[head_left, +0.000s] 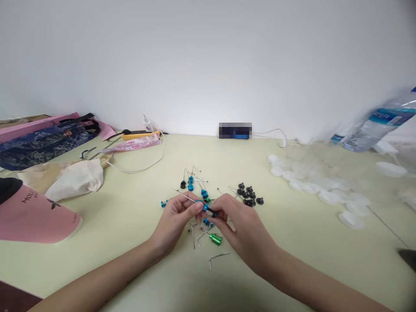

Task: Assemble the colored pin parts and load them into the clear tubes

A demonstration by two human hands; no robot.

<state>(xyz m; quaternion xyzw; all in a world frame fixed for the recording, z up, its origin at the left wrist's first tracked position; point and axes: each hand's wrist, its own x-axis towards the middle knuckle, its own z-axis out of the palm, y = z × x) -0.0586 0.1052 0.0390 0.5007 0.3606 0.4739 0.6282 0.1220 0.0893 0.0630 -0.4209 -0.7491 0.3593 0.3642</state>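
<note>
My left hand (175, 219) pinches a small blue metal fitting (205, 207) between thumb and fingers, and a thin metal wire sticks out from it to the upper left. From the other side, my right hand (240, 223) grips a dark end piece (211, 211) in line with the blue fitting; its fingertips partly hide the piece. Below the hands lie a green metal cylinder (215, 239) with a thin wire and an L-shaped hex key (219, 256). More blue fittings (190, 185) with wires are beyond my left hand. Several black disc-footed parts (249, 196) cluster past my right hand.
Translucent white round lids (328, 197) spread across the right side, near a tilted water bottle (378, 125). A pink cup (42, 212) and a cream cloth bag (81, 177) occupy the left. A phone (235, 131) with a cable leans against the back wall.
</note>
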